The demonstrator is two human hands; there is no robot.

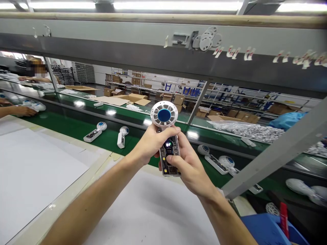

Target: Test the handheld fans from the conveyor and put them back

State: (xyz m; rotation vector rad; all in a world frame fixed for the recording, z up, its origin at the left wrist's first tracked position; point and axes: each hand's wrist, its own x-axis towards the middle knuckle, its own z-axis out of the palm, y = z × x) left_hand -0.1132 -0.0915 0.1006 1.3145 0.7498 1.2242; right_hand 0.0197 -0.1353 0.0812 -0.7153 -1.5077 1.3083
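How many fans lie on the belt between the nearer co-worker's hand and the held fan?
2: left fan, nearer the co-worker's hand; right fan, nearer the left hand, which may hide others.

Near white sheet (pixel 150 211) is leaving free passage; the diagonal post (pixel 276 149) at right is obstructing access to the green belt (pixel 138 144).

Small fan (pixel 164 115) in both hands (pixel 170 146), upright

head-worn view from above the forearms, facing forward and down across the worktop (pixel 150 211), hands close, shelving (pixel 163 85) far beyond
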